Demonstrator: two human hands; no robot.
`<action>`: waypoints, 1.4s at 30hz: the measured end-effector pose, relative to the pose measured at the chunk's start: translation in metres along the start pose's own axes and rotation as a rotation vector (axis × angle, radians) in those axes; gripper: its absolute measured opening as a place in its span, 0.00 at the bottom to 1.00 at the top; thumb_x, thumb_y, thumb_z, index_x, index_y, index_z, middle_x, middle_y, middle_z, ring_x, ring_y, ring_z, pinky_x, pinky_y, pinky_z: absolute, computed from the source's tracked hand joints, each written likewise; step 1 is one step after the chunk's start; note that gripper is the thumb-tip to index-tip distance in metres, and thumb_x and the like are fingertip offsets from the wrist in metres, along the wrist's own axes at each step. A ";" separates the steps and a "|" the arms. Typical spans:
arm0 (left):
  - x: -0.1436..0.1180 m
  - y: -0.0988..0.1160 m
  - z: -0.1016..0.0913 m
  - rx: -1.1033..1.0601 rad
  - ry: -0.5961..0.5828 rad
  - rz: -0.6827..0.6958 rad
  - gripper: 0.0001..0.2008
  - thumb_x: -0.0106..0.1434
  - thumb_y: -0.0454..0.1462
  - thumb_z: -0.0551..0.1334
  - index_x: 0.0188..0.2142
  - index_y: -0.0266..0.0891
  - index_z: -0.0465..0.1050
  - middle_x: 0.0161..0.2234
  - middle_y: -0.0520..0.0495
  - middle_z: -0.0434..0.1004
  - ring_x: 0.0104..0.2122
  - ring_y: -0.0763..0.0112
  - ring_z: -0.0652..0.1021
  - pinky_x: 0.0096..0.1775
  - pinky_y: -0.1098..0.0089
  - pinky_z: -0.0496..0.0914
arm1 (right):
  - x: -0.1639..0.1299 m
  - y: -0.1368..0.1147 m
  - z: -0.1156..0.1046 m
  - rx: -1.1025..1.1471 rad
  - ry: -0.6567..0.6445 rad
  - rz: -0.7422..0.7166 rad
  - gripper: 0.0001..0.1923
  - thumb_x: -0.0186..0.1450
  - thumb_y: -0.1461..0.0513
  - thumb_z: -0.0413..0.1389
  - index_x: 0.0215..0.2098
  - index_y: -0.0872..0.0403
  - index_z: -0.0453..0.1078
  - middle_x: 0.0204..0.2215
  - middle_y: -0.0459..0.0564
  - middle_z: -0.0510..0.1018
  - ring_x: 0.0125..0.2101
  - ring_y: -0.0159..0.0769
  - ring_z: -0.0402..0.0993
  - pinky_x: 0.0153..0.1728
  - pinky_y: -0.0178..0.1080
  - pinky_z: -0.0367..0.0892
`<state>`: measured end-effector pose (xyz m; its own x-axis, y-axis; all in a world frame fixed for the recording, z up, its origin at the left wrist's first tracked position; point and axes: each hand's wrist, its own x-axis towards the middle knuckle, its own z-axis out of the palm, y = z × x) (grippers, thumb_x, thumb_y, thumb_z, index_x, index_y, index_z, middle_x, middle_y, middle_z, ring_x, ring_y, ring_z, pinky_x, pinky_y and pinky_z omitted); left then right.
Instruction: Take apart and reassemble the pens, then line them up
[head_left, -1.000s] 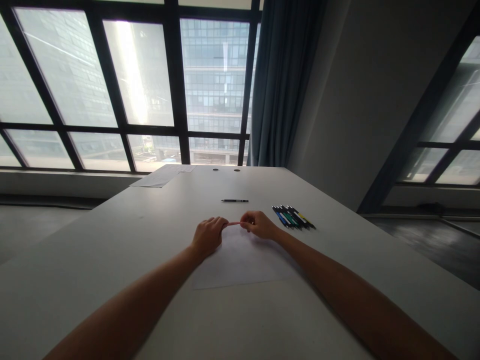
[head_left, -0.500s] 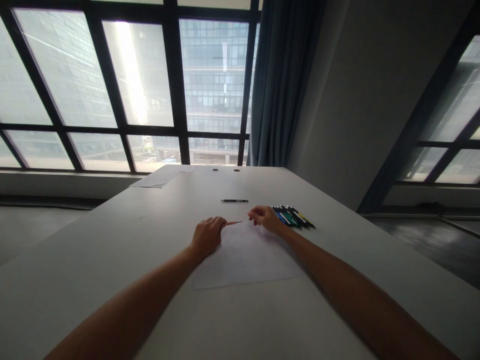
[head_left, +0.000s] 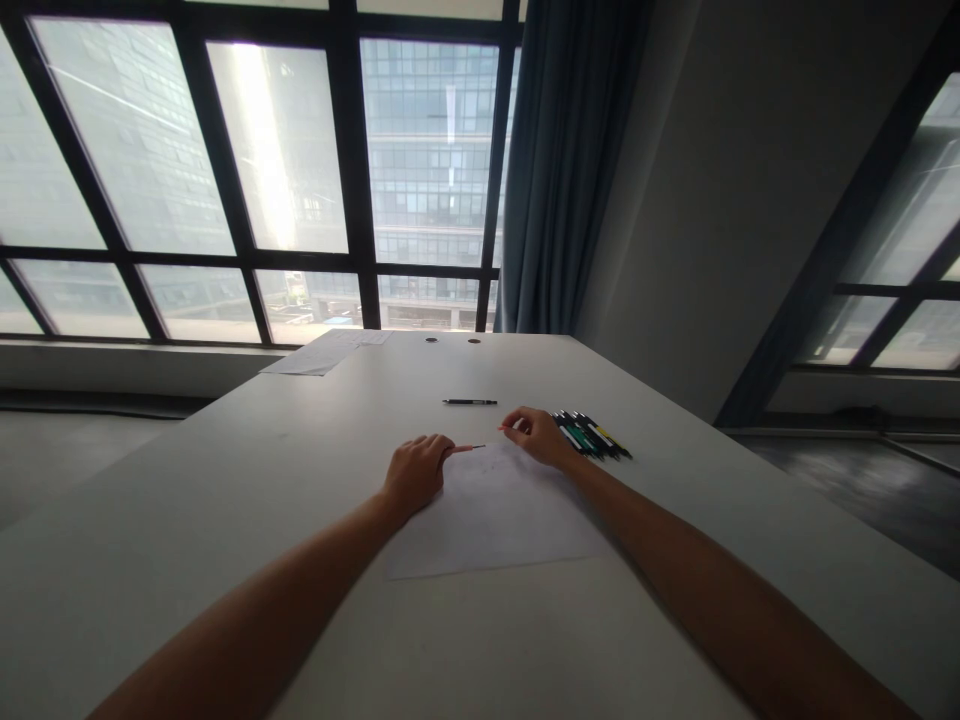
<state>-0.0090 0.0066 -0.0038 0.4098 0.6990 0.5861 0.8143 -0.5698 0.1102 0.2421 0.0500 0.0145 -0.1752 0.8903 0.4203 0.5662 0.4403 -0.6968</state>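
Note:
My left hand (head_left: 415,468) rests on the left edge of a white sheet of paper (head_left: 495,520), its fingers closed round a slim pinkish-red pen (head_left: 463,448). The pen's thin dark end points right, over the paper's far edge. Just to the right, my right hand (head_left: 532,435) is raised slightly, thumb and fingertips pinched together. A small orange-red piece (head_left: 503,428) shows at those fingertips, too small to name; it is apart from the pen. Faint marks lie on the paper near its far edge.
Several dark pens with blue, green and yellow parts (head_left: 592,436) lie in a row beside my right hand, partly covered by it. A single black pen (head_left: 469,402) lies farther off. Papers (head_left: 319,353) lie at the table's far left, and two round dark discs (head_left: 474,341) near its far edge.
My right hand has moved slightly right and away from the pen's end, and an orange-red piece now shows more clearly at its fingertips. My left hand and the pen stay nearly still.

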 end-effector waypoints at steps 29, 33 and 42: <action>-0.001 -0.002 0.002 -0.012 -0.013 0.009 0.09 0.68 0.36 0.52 0.38 0.41 0.71 0.35 0.48 0.79 0.35 0.67 0.77 0.36 0.68 0.68 | -0.002 0.025 0.003 -0.640 0.024 0.049 0.07 0.60 0.61 0.57 0.33 0.54 0.78 0.40 0.52 0.77 0.43 0.42 0.70 0.47 0.41 0.60; 0.000 -0.001 0.001 -0.010 -0.012 0.005 0.10 0.68 0.36 0.52 0.38 0.41 0.71 0.35 0.47 0.79 0.35 0.67 0.77 0.37 0.68 0.68 | -0.001 0.019 0.001 -0.492 0.068 -0.094 0.10 0.58 0.68 0.54 0.35 0.55 0.76 0.38 0.52 0.77 0.40 0.38 0.71 0.47 0.40 0.62; -0.001 -0.001 0.002 -0.030 -0.003 -0.004 0.08 0.67 0.34 0.52 0.38 0.41 0.69 0.35 0.47 0.78 0.35 0.67 0.77 0.38 0.67 0.68 | -0.015 -0.020 0.030 -0.056 -0.120 -0.236 0.06 0.60 0.61 0.59 0.34 0.54 0.76 0.30 0.49 0.80 0.30 0.34 0.74 0.34 0.37 0.65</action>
<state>-0.0096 0.0073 -0.0058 0.4078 0.7025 0.5833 0.8031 -0.5799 0.1369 0.2092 0.0315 0.0046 -0.3993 0.7729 0.4930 0.5416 0.6328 -0.5534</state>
